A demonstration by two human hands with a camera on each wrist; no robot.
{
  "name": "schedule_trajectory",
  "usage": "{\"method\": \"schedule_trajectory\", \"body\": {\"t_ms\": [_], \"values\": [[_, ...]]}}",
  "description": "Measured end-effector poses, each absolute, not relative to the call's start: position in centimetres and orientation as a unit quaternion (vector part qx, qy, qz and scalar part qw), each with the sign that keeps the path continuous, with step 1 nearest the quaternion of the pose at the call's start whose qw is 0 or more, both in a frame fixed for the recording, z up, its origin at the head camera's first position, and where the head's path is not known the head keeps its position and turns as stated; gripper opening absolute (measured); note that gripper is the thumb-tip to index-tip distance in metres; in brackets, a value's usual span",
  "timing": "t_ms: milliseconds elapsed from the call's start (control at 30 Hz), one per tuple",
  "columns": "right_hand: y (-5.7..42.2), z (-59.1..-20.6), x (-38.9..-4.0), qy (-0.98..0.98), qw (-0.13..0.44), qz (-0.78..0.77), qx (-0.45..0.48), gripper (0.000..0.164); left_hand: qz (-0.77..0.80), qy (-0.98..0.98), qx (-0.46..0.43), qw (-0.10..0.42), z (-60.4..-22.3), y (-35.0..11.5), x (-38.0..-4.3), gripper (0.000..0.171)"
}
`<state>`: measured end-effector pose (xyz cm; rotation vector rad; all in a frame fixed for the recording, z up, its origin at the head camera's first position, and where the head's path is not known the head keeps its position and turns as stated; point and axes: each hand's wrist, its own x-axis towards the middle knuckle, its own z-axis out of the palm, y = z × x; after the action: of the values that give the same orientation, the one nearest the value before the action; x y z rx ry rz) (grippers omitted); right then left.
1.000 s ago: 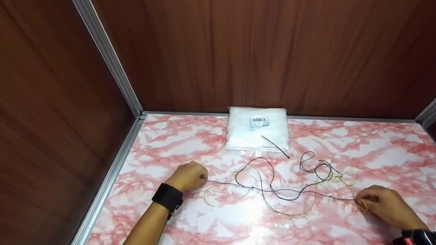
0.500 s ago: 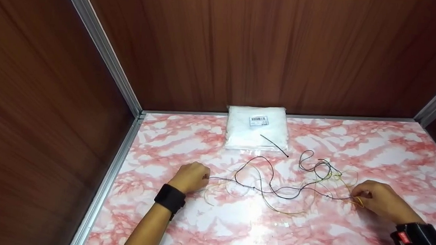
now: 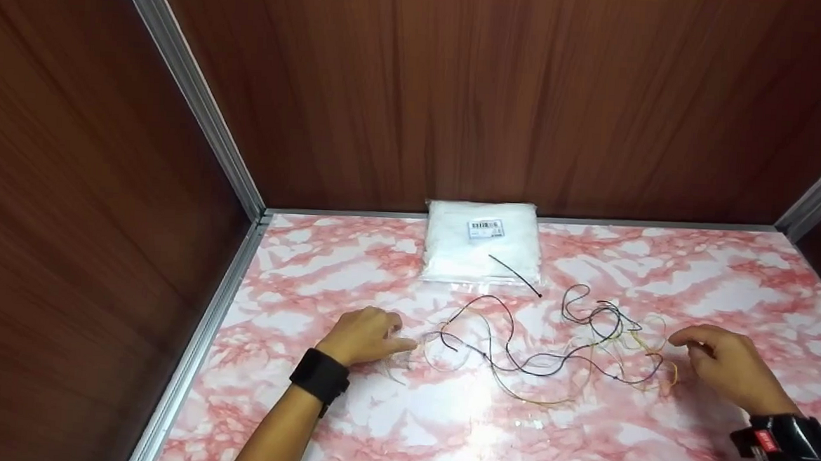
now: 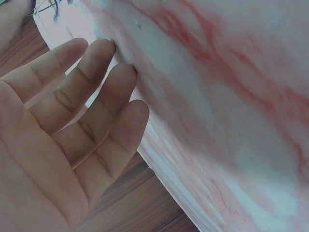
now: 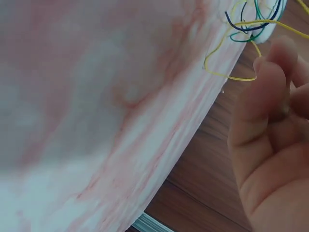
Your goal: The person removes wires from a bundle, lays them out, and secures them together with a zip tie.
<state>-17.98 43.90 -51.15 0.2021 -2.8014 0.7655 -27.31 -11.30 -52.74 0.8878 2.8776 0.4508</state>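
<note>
A loose tangle of thin wires, dark (image 3: 545, 374), yellow (image 3: 675, 374) and green, lies across the table in the head view. At its left end is my left hand (image 3: 361, 337), thumb pointing toward the wire ends. The left wrist view shows the left hand's fingers (image 4: 107, 96) extended, holding nothing. My right hand (image 3: 733, 367) hovers at the tangle's right end, thumb and index finger bent and parted from the wires. In the right wrist view a yellow wire (image 5: 230, 77) passes behind the thumb tip; whether it touches cannot be told there.
A clear bag of white material (image 3: 445, 239) with a barcode label lies flat at the back. Over its front edge rests a black cable tie (image 3: 516, 275). Brown wood-grain panels (image 3: 487, 108) stand behind and at the left (image 3: 87, 242).
Both hands have let go of the wire they held stretched between them. It has slackened into curves on the table. The left thumb has opened out, and the right fingers have lifted off.
</note>
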Motion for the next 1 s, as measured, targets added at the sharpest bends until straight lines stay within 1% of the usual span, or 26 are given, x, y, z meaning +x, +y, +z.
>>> {"method": "schedule_trajectory", "body": {"t_ms": [67,133,167,200,300,367,400,467,533,600,667,867,933,1000], "values": [[44.2,-51.1,-18.3,-0.957,0.124,0.258,0.046,0.025,0.150,0.945,0.286,0.050,-52.7,-11.3,-27.3,0.056],[44.5,-51.0,-18.7,-0.959,0.119,0.254,0.028,0.019,0.150,0.946,0.282,0.049,-52.6,-11.4,-27.2,0.062],[44.5,-50.9,-19.0,-0.962,0.109,0.251,0.022,0.019,0.151,0.947,0.280,0.049,-52.7,-11.5,-27.2,0.062],[44.6,-50.9,-19.3,-0.964,0.092,0.250,0.020,0.023,0.152,0.947,0.278,0.049,-52.7,-11.6,-27.2,0.062],[44.6,-50.8,-20.5,-0.968,0.030,0.250,0.023,0.041,0.156,0.948,0.272,0.049,-52.7,-11.8,-27.2,0.056],[44.4,-50.9,-21.3,-0.967,-0.008,0.253,0.028,0.046,0.158,0.948,0.272,0.047,-52.7,-12.0,-27.2,0.049],[44.4,-50.9,-21.7,-0.967,-0.020,0.253,0.030,0.044,0.158,0.948,0.273,0.045,-52.7,-12.0,-27.1,0.046],[44.2,-51.0,-22.1,-0.967,-0.025,0.253,0.034,0.033,0.156,0.946,0.281,0.036,-52.8,-12.0,-27.1,0.038],[44.1,-51.1,-22.4,-0.968,-0.013,0.249,0.034,0.020,0.152,0.943,0.294,0.024,-52.7,-12.0,-27.0,0.028],[43.8,-50.9,-22.5,-0.968,0.008,0.249,0.029,0.014,0.144,0.942,0.304,0.012,-52.7,-12.1,-27.0,0.021],[43.8,-50.4,-22.4,-0.967,0.038,0.251,0.022,0.014,0.142,0.940,0.311,0.004,-52.5,-12.0,-27.1,0.018],[43.6,-47.7,-21.8,-0.954,0.105,0.279,0.016,0.017,0.136,0.939,0.316,-0.005,-52.0,-11.6,-27.6,0.015],[43.2,-46.8,-21.5,-0.951,0.122,0.283,0.013,0.016,0.136,0.936,0.324,-0.021,-51.5,-11.1,-27.8,0.013],[42.5,-45.9,-21.3,-0.950,0.143,0.278,0.015,0.014,0.139,0.931,0.336,-0.046,-50.5,-10.2,-28.1,0.015]]}}
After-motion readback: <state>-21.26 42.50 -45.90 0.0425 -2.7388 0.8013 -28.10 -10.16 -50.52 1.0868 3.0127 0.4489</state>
